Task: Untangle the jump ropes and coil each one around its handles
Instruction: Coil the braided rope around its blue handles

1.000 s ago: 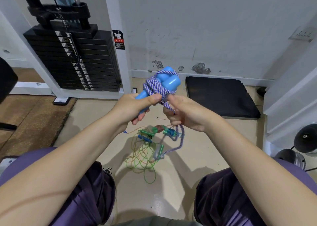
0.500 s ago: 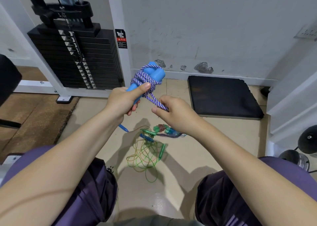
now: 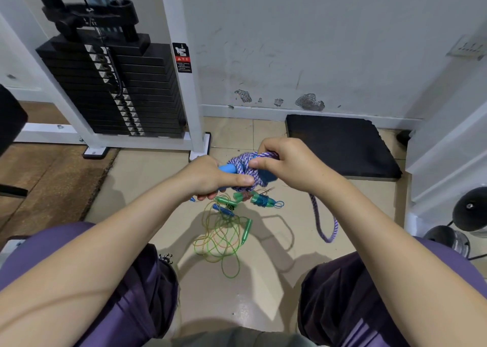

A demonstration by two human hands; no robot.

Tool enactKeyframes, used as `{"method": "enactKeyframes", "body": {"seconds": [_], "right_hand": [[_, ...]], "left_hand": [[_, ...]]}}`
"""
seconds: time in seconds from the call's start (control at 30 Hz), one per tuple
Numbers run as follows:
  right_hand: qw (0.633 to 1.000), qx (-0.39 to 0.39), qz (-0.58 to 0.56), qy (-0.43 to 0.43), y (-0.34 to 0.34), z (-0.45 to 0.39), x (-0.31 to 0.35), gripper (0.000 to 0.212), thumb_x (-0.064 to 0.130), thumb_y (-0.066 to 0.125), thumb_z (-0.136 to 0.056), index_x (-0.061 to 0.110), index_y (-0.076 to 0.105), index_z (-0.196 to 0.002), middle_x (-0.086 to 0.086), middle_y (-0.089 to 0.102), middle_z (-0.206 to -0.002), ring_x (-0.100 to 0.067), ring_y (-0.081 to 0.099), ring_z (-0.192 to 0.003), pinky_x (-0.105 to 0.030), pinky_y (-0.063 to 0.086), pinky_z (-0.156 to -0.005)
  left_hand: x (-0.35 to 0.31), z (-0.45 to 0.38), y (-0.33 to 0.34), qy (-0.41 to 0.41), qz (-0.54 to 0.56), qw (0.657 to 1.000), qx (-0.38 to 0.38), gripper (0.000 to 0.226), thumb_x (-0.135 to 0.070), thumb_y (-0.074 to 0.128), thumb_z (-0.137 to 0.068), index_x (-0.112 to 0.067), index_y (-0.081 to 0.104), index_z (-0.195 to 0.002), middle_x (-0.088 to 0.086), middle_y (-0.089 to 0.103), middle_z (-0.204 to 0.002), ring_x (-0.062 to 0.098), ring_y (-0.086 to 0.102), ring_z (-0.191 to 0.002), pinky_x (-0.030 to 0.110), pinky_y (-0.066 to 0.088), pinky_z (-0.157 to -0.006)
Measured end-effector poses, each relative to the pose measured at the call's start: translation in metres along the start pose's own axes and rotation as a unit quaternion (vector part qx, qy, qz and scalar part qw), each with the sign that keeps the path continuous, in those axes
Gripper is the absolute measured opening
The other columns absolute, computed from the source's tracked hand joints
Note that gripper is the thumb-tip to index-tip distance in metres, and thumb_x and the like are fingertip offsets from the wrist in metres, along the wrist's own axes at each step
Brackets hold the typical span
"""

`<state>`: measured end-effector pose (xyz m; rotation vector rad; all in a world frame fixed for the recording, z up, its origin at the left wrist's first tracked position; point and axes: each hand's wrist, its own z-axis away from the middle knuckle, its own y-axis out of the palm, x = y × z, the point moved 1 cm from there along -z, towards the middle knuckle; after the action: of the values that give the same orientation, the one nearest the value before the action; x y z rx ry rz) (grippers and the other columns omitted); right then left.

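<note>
**Inspector:** The setting is recorded first. A weight stack (image 3: 113, 90) is seen standing against the wall, with a black mat (image 3: 340, 146) laid on the floor (image 3: 147, 178) to its right. Neither is touched.

**Clerk:** And the ropes?

**Inspector:** A loose green and orange rope (image 3: 221, 238) is left spread on the floor between the knees, apparently set aside until the rope in hand is finished. Just beyond it, small green handles (image 3: 259, 199) wound with thin cord are noted; how many ropes are bundled there cannot be told.

**Clerk:** The rope being worked?

**Inspector:** The purple braided rope (image 3: 243, 168) is held above the floor, wound in several turns round its blue handles (image 3: 228, 168). A free tail (image 3: 325, 225) is seen hanging below the right wrist, so the coil is judged unfinished.

**Clerk:** The hands?

**Inspector:** The handles are gripped by the left hand (image 3: 208, 179), with the thumb laid along the turns, seemingly so that the wraps are kept from slipping. A strand at the top of the coil is pinched by the right hand (image 3: 283, 163), fingers curled, presumably so that tension is kept while the next turn is laid.
</note>
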<state>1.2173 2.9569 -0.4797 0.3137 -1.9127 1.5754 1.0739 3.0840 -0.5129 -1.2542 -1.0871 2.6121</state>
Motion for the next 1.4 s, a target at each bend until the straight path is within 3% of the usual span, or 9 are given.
{"method": "enactKeyframes", "body": {"seconds": [0.1,0.27,0.5,0.77,0.9,1.0,1.17,1.27,1.4], "right_hand": [[0.999,0.014,-0.034,0.005,0.004,-0.002,0.0,0.038,0.032,0.073,-0.085,-0.002,0.061,-0.076,-0.024,0.055,-0.071,-0.016,0.038,-0.061,-0.034,0.028,-0.056],[0.998,0.023,-0.058,0.013,0.014,-0.004,0.0,0.031,0.033,0.074,-0.084,0.005,0.066,-0.073,-0.018,0.059,-0.068,-0.015,0.041,-0.06,-0.035,0.034,-0.056],[0.994,-0.03,-0.081,0.069,0.002,-0.01,-0.013,0.043,0.039,0.084,-0.071,0.005,0.058,-0.064,0.005,0.041,-0.05,-0.007,0.032,-0.049,-0.026,0.026,-0.048],[0.994,-0.012,-0.106,0.04,0.005,-0.011,-0.018,0.031,0.029,0.084,-0.074,0.016,0.056,-0.081,0.0,0.053,-0.067,-0.008,0.041,-0.056,-0.027,0.036,-0.058],[0.983,0.011,-0.182,-0.003,0.006,-0.01,-0.016,0.02,0.011,0.081,-0.078,0.011,0.061,-0.083,-0.001,0.058,-0.072,-0.004,0.049,-0.061,-0.018,0.043,-0.062],[0.971,0.027,-0.235,0.031,0.008,-0.009,-0.015,0.006,0.008,0.076,-0.082,0.004,0.071,-0.082,0.001,0.064,-0.069,0.0,0.054,-0.062,-0.014,0.045,-0.063],[0.963,0.042,-0.261,0.059,0.01,-0.005,-0.014,0.022,0.026,0.069,-0.09,0.005,0.076,-0.09,-0.017,0.074,-0.092,-0.011,0.061,-0.08,-0.029,0.05,-0.079],[0.95,0.088,-0.287,0.085,0.0,-0.004,-0.015,0.031,0.039,0.069,-0.087,0.011,0.076,-0.098,-0.008,0.073,-0.109,-0.017,0.067,-0.105,-0.036,0.05,-0.099],[0.885,0.178,-0.415,0.114,-0.012,0.002,-0.018,0.048,0.046,0.051,-0.089,0.005,0.067,-0.108,-0.013,0.069,-0.112,-0.022,0.067,-0.096,-0.033,0.054,-0.086]], "left_hand": [[-0.003,0.0,0.005,0.003,-0.066,0.998,0.009,0.068,-0.075,0.076,-0.053,-0.012,0.055,-0.071,0.001,0.053,-0.044,0.019,0.045,-0.039,0.025,0.038,-0.049],[-0.008,0.003,0.014,0.021,-0.114,0.993,0.019,0.063,-0.073,0.077,-0.059,-0.015,0.053,-0.069,0.0,0.052,-0.042,0.013,0.042,-0.033,0.022,0.035,-0.045],[-0.008,0.003,0.009,0.069,-0.093,0.993,0.01,0.061,-0.07,0.08,-0.058,-0.017,0.05,-0.067,-0.002,0.04,-0.042,0.019,0.035,-0.041,0.026,0.031,-0.051],[-0.008,0.012,0.01,0.135,-0.113,0.984,0.016,0.064,-0.073,0.071,-0.063,-0.015,0.044,-0.058,-0.008,0.03,-0.036,0.012,0.031,-0.038,0.028,0.028,-0.052],[-0.009,0.013,0.006,0.15,-0.109,0.983,0.011,0.062,-0.069,0.074,-0.066,-0.015,0.044,-0.055,-0.009,0.03,-0.039,0.013,0.031,-0.043,0.028,0.025,-0.05],[-0.009,0.013,0.007,0.154,-0.094,0.983,0.008,0.062,-0.07,0.073,-0.064,-0.015,0.045,-0.056,-0.008,0.031,-0.04,0.013,0.032,-0.044,0.027,0.026,-0.05],[-0.007,0.011,0.003,0.145,-0.046,0.988,-0.016,0.073,-0.069,0.072,-0.064,0.001,0.054,-0.066,-0.007,0.037,-0.04,0.012,0.035,-0.041,0.027,0.03,-0.052],[-0.009,0.014,0.003,0.155,-0.008,0.988,-0.001,0.07,-0.068,0.068,-0.062,0.001,0.055,-0.066,-0.007,0.036,-0.036,0.012,0.035,-0.038,0.028,0.03,-0.053],[-0.016,0.019,0.003,0.167,0.039,0.985,0.02,0.068,-0.062,0.064,-0.066,0.006,0.059,-0.071,-0.006,0.04,-0.034,0.008,0.035,-0.032,0.021,0.032,-0.043]]}}
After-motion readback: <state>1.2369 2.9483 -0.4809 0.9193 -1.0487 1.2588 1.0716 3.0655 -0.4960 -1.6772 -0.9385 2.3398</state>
